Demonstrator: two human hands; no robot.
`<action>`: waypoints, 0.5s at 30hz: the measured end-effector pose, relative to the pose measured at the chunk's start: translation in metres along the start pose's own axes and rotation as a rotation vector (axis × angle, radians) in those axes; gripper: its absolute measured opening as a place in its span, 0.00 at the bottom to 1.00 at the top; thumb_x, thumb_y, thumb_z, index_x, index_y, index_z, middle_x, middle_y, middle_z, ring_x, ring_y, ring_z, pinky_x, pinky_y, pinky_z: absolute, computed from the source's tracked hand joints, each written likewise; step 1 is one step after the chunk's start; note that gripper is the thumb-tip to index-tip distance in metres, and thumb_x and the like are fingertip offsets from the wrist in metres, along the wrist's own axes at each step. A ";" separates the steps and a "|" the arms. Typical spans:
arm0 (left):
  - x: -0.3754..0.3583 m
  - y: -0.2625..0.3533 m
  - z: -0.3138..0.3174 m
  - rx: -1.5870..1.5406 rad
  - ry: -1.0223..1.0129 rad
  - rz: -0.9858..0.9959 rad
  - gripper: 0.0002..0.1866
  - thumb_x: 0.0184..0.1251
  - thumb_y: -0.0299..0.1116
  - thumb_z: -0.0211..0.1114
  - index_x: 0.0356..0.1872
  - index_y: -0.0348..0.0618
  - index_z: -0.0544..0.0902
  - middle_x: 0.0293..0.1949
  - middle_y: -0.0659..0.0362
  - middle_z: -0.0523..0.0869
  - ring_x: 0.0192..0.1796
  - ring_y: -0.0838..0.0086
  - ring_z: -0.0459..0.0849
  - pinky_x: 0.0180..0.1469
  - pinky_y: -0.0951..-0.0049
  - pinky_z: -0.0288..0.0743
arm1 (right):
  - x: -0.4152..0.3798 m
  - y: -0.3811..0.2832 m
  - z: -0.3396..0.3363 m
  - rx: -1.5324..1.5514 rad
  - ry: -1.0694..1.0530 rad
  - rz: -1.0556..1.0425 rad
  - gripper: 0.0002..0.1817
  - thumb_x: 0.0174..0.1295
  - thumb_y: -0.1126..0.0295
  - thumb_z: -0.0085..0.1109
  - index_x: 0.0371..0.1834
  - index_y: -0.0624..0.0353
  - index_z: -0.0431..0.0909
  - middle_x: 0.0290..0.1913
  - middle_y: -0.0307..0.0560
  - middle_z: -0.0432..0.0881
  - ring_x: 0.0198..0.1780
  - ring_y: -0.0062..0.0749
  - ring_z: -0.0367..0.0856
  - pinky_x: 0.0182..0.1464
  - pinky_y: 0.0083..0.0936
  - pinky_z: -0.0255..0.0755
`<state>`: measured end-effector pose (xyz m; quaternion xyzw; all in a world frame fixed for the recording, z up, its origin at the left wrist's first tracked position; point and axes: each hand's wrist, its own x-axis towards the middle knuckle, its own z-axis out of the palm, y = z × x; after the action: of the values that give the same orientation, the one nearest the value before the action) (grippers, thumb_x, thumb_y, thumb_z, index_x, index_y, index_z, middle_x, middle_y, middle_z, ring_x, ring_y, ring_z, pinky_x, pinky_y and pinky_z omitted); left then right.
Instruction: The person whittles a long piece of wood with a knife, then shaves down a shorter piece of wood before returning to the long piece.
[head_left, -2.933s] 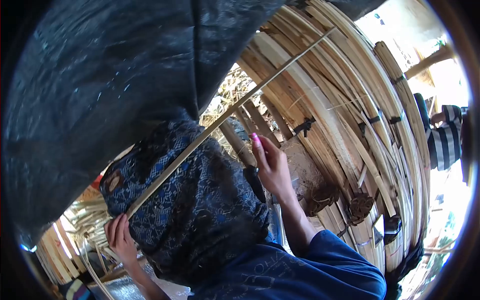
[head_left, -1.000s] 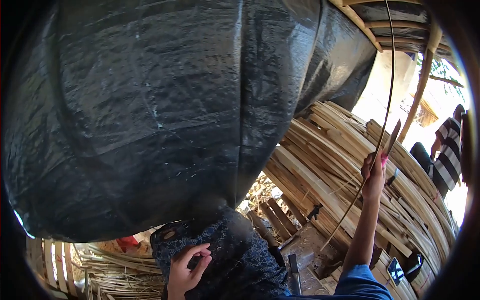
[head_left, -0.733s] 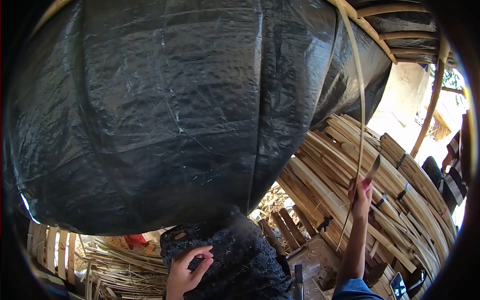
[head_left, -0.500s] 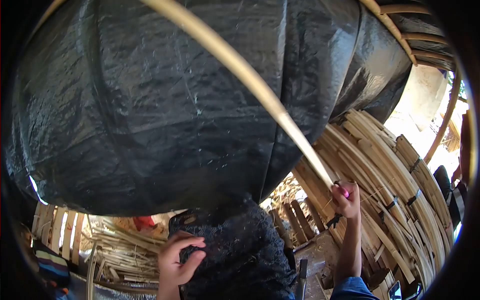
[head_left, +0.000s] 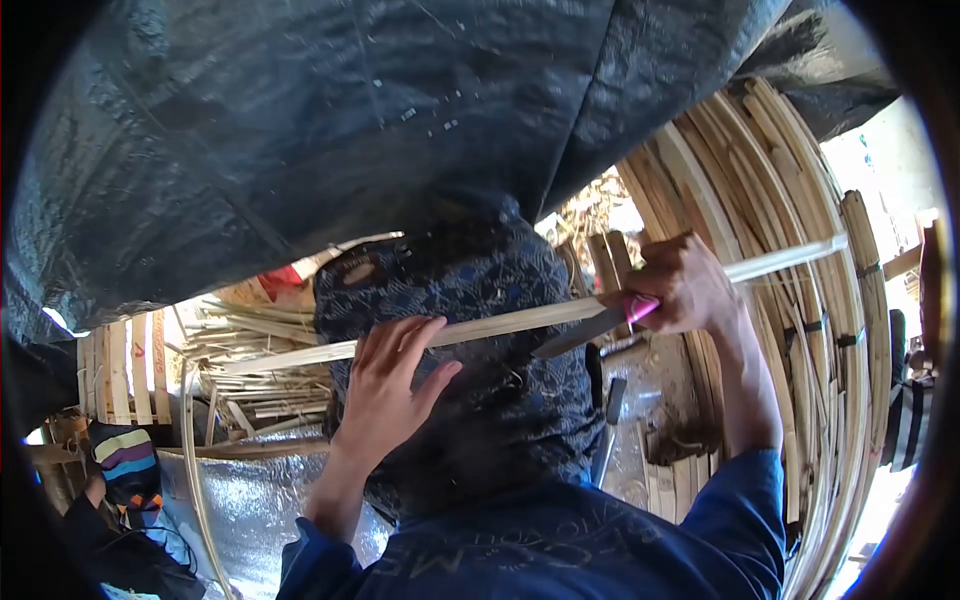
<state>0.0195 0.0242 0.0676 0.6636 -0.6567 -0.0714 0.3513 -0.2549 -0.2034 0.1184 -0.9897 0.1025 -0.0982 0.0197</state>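
Observation:
A long pale wooden strip [head_left: 520, 320] lies crosswise over a lap covered in dark patterned cloth [head_left: 440, 280]. My right hand [head_left: 682, 285] is closed around a knife [head_left: 580, 332], whose blade points left along the strip; pink shows at its grip. Behind that hand the strip runs on to the right, and its stretch under the fist is hidden. My left hand [head_left: 390, 385] lies over the left part of the strip, fingers stretched across it and thumb spread apart below.
Black plastic sheeting [head_left: 330, 130] bulges close in front. Bundled wooden slats [head_left: 790, 200] curve along the right. Loose thin sticks [head_left: 270, 330] lie in a heap at the left. A tool with a dark handle [head_left: 612, 405] rests beside the right thigh. Another person's striped sleeve or garment [head_left: 125, 455] shows lower left.
The strip has swung down from upright to lie across the lap. My right hand has moved up in view, with the knife now showing. My left hand has come up onto the strip.

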 end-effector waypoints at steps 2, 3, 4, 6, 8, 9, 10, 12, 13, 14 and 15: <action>-0.008 -0.001 0.013 -0.046 -0.124 -0.041 0.21 0.61 0.37 0.70 0.53 0.40 0.79 0.47 0.54 0.83 0.48 0.61 0.80 0.53 0.63 0.71 | 0.011 -0.003 0.004 0.076 -0.006 -0.071 0.12 0.51 0.60 0.64 0.15 0.50 0.78 0.14 0.36 0.72 0.17 0.28 0.70 0.18 0.29 0.62; -0.009 0.000 0.016 -0.013 -0.131 -0.014 0.18 0.62 0.37 0.69 0.49 0.39 0.81 0.38 0.56 0.85 0.40 0.64 0.82 0.46 0.63 0.74 | 0.010 0.001 0.011 0.091 -0.066 -0.082 0.15 0.54 0.56 0.65 0.15 0.50 0.78 0.13 0.36 0.71 0.19 0.27 0.71 0.19 0.30 0.62; -0.014 0.000 0.020 -0.028 -0.154 -0.025 0.18 0.62 0.37 0.69 0.49 0.39 0.81 0.38 0.56 0.85 0.40 0.64 0.82 0.46 0.63 0.74 | 0.016 0.001 0.017 0.114 -0.118 -0.127 0.16 0.56 0.56 0.66 0.17 0.51 0.78 0.12 0.36 0.70 0.20 0.27 0.72 0.19 0.31 0.64; -0.023 -0.002 0.026 -0.143 -0.158 -0.124 0.14 0.62 0.35 0.69 0.43 0.37 0.82 0.31 0.55 0.85 0.28 0.65 0.82 0.35 0.65 0.75 | 0.033 -0.005 0.025 0.190 -0.051 -0.218 0.16 0.59 0.58 0.65 0.17 0.52 0.78 0.11 0.35 0.70 0.17 0.25 0.71 0.17 0.28 0.65; -0.034 -0.010 0.028 -0.186 -0.166 -0.191 0.11 0.63 0.33 0.69 0.39 0.36 0.82 0.27 0.53 0.84 0.21 0.65 0.80 0.26 0.68 0.73 | 0.045 -0.001 0.044 0.156 0.059 -0.313 0.16 0.62 0.60 0.62 0.18 0.51 0.78 0.12 0.33 0.71 0.14 0.23 0.70 0.15 0.24 0.65; -0.043 -0.013 0.025 -0.171 -0.130 -0.227 0.09 0.63 0.32 0.69 0.38 0.37 0.81 0.28 0.53 0.84 0.22 0.65 0.81 0.26 0.70 0.72 | 0.049 0.005 0.056 0.152 0.155 -0.295 0.15 0.64 0.62 0.60 0.19 0.51 0.78 0.13 0.32 0.71 0.14 0.21 0.70 0.13 0.22 0.64; -0.052 -0.016 0.020 -0.154 -0.094 -0.261 0.08 0.64 0.31 0.68 0.37 0.37 0.81 0.28 0.52 0.84 0.23 0.65 0.82 0.25 0.71 0.71 | 0.053 0.009 0.060 0.139 0.269 -0.282 0.13 0.65 0.63 0.59 0.22 0.53 0.79 0.15 0.35 0.73 0.15 0.22 0.72 0.13 0.23 0.66; -0.071 -0.023 0.010 -0.106 -0.120 -0.346 0.07 0.64 0.30 0.67 0.36 0.37 0.81 0.26 0.52 0.83 0.23 0.64 0.83 0.25 0.71 0.71 | 0.061 0.013 0.055 0.138 0.613 -0.156 0.11 0.65 0.67 0.58 0.24 0.56 0.79 0.18 0.39 0.75 0.16 0.22 0.73 0.15 0.23 0.69; -0.086 -0.030 0.008 -0.070 -0.093 -0.393 0.07 0.64 0.30 0.67 0.35 0.37 0.81 0.25 0.52 0.83 0.23 0.63 0.83 0.25 0.71 0.71 | 0.051 0.010 0.047 0.192 0.629 0.079 0.09 0.64 0.72 0.56 0.26 0.57 0.79 0.21 0.41 0.76 0.19 0.21 0.75 0.18 0.22 0.71; -0.101 -0.037 0.005 -0.034 -0.063 -0.443 0.06 0.64 0.29 0.67 0.34 0.37 0.80 0.24 0.53 0.83 0.22 0.62 0.82 0.25 0.70 0.71 | 0.047 0.010 0.054 0.216 0.768 0.280 0.10 0.66 0.75 0.54 0.25 0.59 0.80 0.20 0.40 0.72 0.19 0.22 0.71 0.20 0.23 0.65; -0.117 -0.044 0.001 -0.027 -0.059 -0.454 0.06 0.64 0.29 0.67 0.34 0.37 0.80 0.24 0.53 0.83 0.22 0.62 0.82 0.25 0.70 0.71 | 0.045 0.009 0.063 0.240 0.829 0.394 0.10 0.67 0.74 0.54 0.27 0.61 0.80 0.19 0.40 0.70 0.19 0.23 0.69 0.21 0.25 0.62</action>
<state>0.0404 0.1265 -0.0002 0.7871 -0.4994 -0.1768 0.3159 -0.2013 -0.2207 0.0647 -0.8195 0.2757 -0.4904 0.1095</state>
